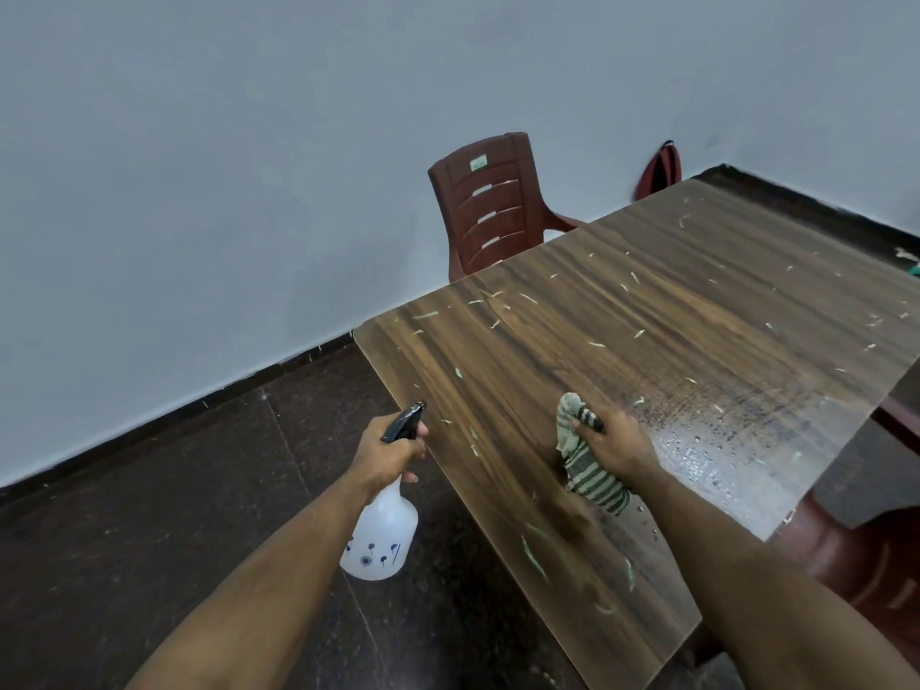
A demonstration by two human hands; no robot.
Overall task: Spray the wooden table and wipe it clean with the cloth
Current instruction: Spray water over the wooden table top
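The wooden table (647,311) fills the right half of the view, strewn with small pale green scraps. A wet, shiny patch (722,440) lies near its right edge. My left hand (391,453) grips the neck of a translucent white spray bottle (381,535) with a black nozzle, held just off the table's left edge, nozzle toward the tabletop. My right hand (615,443) holds a bunched green-and-white striped cloth (592,475) above the near part of the table.
A brown plastic chair (490,206) stands at the table's far left side against the pale wall. Another brown chair (861,555) is partly under the right edge. A red bag (662,169) leans in the far corner. The floor is dark tile.
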